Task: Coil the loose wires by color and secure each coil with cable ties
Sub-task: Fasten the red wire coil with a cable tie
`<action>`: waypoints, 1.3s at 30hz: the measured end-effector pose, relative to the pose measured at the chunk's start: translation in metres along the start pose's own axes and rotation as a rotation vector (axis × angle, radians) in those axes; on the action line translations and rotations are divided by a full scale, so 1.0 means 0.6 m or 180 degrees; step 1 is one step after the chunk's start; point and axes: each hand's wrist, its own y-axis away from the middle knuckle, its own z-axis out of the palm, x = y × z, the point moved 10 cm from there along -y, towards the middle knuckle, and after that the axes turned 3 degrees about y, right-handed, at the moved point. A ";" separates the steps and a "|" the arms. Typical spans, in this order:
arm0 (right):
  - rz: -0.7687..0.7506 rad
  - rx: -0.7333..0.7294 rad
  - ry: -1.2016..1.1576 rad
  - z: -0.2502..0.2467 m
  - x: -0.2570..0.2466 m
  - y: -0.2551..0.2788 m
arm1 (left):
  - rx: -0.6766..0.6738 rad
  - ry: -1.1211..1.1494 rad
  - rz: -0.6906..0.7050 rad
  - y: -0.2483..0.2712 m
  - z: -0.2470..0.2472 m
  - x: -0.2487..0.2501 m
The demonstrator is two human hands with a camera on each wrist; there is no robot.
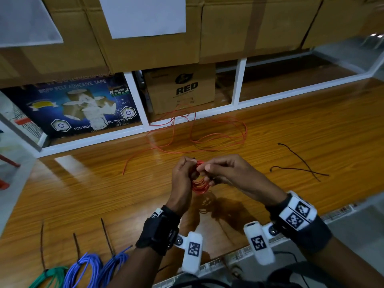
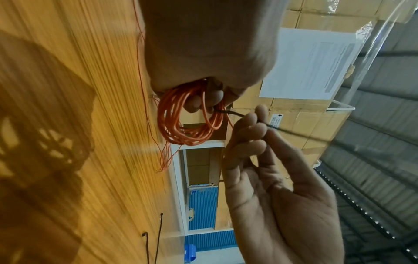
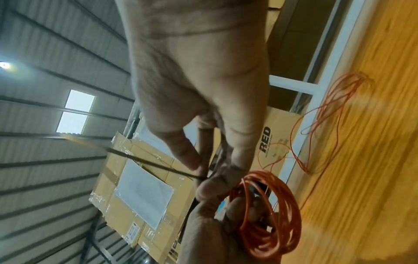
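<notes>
1. Done — green coil (image 1: 48, 275) and two blue coils (image 1: 85, 269) lie at 7 o'clock on the desk (image 1: 291, 129), apparently tied.
2. In hand — red coil (image 1: 200, 183), mid-desk: left hand (image 1: 184, 175) has its grip clamped on the loops; right hand (image 1: 224, 169) pinches a black cable tie (image 2: 235, 113) at the coil, not visibly cinched.
3. Left — loose red wire (image 1: 218, 134) sprawled at 12 o'clock; spare ties (image 1: 299, 165) at 3 o'clock.
</notes>
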 end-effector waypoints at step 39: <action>-0.0780 0.1257 0.1117 -0.058 -0.029 -0.036 | -0.0336 -0.0629 -0.0261 -0.001 0.016 0.006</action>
